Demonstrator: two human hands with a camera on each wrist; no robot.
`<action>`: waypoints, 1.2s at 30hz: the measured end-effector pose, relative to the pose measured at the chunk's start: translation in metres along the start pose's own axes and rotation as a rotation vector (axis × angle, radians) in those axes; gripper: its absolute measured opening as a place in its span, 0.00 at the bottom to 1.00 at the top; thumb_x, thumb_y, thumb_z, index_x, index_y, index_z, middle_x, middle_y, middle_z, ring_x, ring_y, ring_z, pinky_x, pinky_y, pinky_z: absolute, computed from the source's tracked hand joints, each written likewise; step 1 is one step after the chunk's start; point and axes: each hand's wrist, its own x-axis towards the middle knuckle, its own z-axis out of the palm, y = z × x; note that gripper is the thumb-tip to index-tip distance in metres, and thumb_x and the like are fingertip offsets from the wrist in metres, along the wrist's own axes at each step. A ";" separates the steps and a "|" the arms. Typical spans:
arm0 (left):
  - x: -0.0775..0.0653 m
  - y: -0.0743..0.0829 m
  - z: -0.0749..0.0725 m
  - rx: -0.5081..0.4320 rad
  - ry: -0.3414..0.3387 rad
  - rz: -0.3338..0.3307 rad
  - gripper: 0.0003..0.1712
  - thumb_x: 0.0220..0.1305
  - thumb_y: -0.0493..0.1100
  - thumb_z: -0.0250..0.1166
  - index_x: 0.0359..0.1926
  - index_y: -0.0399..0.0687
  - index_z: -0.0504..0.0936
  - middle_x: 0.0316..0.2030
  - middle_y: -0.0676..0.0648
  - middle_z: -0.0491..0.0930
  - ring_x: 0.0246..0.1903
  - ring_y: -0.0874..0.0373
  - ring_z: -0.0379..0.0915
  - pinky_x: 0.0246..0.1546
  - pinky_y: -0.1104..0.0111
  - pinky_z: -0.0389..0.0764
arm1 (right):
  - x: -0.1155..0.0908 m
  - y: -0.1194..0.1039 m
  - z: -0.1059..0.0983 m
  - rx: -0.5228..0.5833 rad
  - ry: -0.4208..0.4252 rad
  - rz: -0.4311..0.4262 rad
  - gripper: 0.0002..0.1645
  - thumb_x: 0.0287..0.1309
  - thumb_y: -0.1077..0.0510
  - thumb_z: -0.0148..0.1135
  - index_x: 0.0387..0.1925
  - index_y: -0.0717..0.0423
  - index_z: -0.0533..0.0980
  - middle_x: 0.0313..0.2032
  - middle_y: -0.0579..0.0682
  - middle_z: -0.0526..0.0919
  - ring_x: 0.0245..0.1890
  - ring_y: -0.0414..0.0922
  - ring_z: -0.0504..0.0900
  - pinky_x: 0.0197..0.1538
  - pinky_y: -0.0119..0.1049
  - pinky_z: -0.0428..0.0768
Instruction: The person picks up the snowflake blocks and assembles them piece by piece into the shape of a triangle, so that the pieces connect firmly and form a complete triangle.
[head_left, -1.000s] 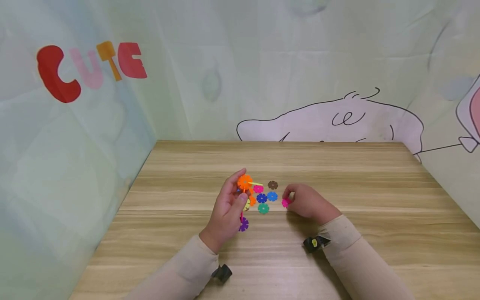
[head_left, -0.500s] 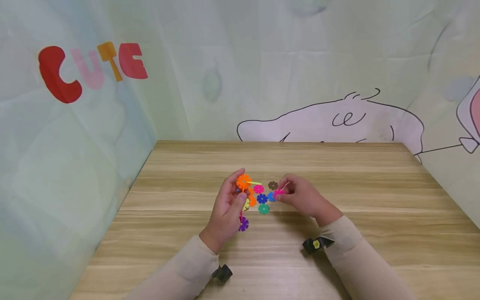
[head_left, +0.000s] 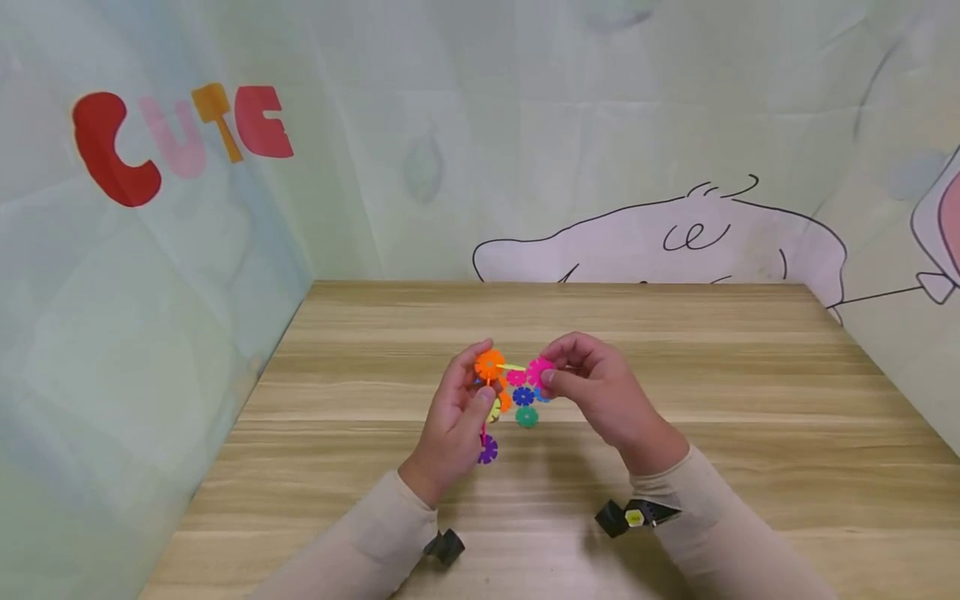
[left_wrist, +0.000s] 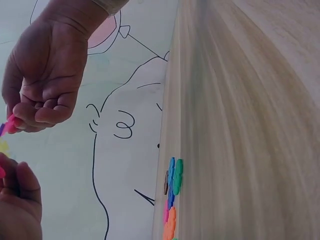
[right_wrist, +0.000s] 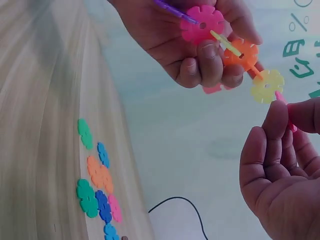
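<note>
My left hand (head_left: 450,421) grips a chain of interlocking plastic snowflake discs. In the head view an orange disc (head_left: 490,363) tops it and a purple disc (head_left: 488,449) hangs lowest. The right wrist view shows a pink disc (right_wrist: 202,25) by the left fingers, then an orange disc, with a pale yellow disc (right_wrist: 267,86) at the chain's end. Between thumb and fingers, my right hand (head_left: 600,396) pinches another pink disc (head_left: 539,372). Its edge is right at the yellow disc's rim. The left palm and fingers hide part of the chain.
Loose discs lie on the wooden table (head_left: 360,500) beneath the hands, among them a green one (head_left: 527,416), a dark blue one (head_left: 522,396) and a pink one (head_left: 517,377). A printed cloth backdrop (head_left: 390,167) stands behind and left of the table.
My right hand has brought the pink disc up and left, from the right of the loose discs to the yellow disc's end. The left hand has stayed nearly still with the chain.
</note>
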 end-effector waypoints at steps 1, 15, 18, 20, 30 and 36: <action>0.000 0.000 0.000 -0.002 -0.002 -0.001 0.30 0.80 0.30 0.44 0.78 0.48 0.61 0.61 0.36 0.71 0.61 0.51 0.73 0.70 0.60 0.75 | 0.000 0.000 0.001 0.003 0.000 0.000 0.10 0.68 0.70 0.62 0.49 0.68 0.77 0.37 0.51 0.83 0.35 0.44 0.85 0.46 0.37 0.89; 0.000 0.000 0.001 -0.013 -0.013 -0.011 0.29 0.80 0.30 0.44 0.78 0.44 0.61 0.60 0.35 0.72 0.60 0.53 0.74 0.68 0.66 0.76 | 0.000 -0.001 0.000 -0.011 -0.015 -0.001 0.10 0.69 0.69 0.62 0.50 0.68 0.79 0.40 0.51 0.85 0.35 0.44 0.84 0.46 0.37 0.88; 0.000 0.000 0.001 -0.017 -0.022 -0.016 0.28 0.80 0.31 0.44 0.78 0.44 0.61 0.60 0.35 0.72 0.61 0.53 0.74 0.68 0.68 0.76 | -0.001 -0.001 0.000 0.004 -0.010 -0.002 0.11 0.69 0.69 0.62 0.50 0.69 0.79 0.40 0.51 0.85 0.35 0.44 0.84 0.46 0.37 0.88; 0.000 0.000 0.000 -0.020 -0.029 -0.017 0.28 0.81 0.31 0.44 0.78 0.43 0.60 0.60 0.35 0.72 0.61 0.53 0.74 0.67 0.69 0.76 | -0.001 -0.001 0.000 0.016 -0.008 -0.001 0.11 0.69 0.69 0.61 0.50 0.69 0.79 0.40 0.51 0.84 0.35 0.44 0.84 0.46 0.37 0.88; 0.000 -0.001 0.000 -0.023 -0.056 -0.027 0.28 0.82 0.34 0.45 0.78 0.46 0.60 0.54 0.38 0.73 0.50 0.47 0.74 0.44 0.71 0.82 | -0.001 0.001 -0.001 0.047 -0.002 0.010 0.11 0.69 0.69 0.60 0.51 0.71 0.79 0.38 0.52 0.83 0.34 0.43 0.84 0.45 0.36 0.88; 0.000 0.000 0.000 -0.018 -0.074 -0.022 0.27 0.82 0.34 0.46 0.78 0.44 0.60 0.51 0.39 0.74 0.43 0.43 0.73 0.40 0.71 0.81 | 0.000 0.000 -0.001 -0.004 -0.011 0.003 0.10 0.68 0.69 0.62 0.49 0.70 0.80 0.39 0.53 0.84 0.35 0.46 0.85 0.45 0.37 0.89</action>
